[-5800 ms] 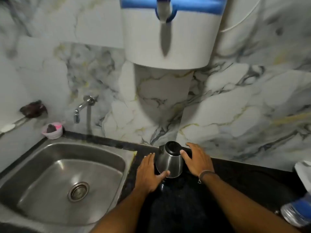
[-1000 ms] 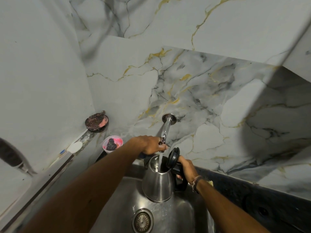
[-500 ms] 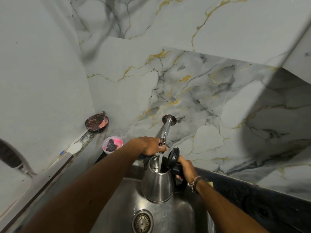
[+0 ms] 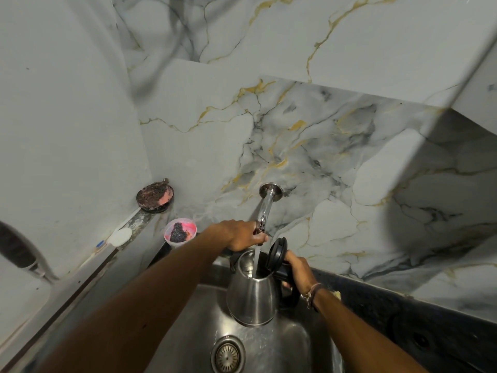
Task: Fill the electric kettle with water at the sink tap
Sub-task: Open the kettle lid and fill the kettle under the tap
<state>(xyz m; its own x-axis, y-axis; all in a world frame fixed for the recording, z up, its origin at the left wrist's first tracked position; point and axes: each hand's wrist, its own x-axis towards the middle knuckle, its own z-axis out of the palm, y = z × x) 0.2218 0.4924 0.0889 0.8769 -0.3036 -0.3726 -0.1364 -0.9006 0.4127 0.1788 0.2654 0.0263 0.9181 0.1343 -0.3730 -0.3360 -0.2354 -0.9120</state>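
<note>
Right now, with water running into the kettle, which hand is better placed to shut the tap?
Left. The left hand is already on the tap, while the right hand is occupied holding the kettle by its handle under the stream.

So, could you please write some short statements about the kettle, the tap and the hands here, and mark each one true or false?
1. Water runs from the tap into the kettle. True.
2. The kettle lid is closed. False: it stands open, tipped back toward the handle.
3. The right hand holds the kettle by its handle. True.
4. The left hand rests on the sink rim. False: it is on the tap.
5. The kettle stands on the black counter. False: it is held over the sink basin.
</note>
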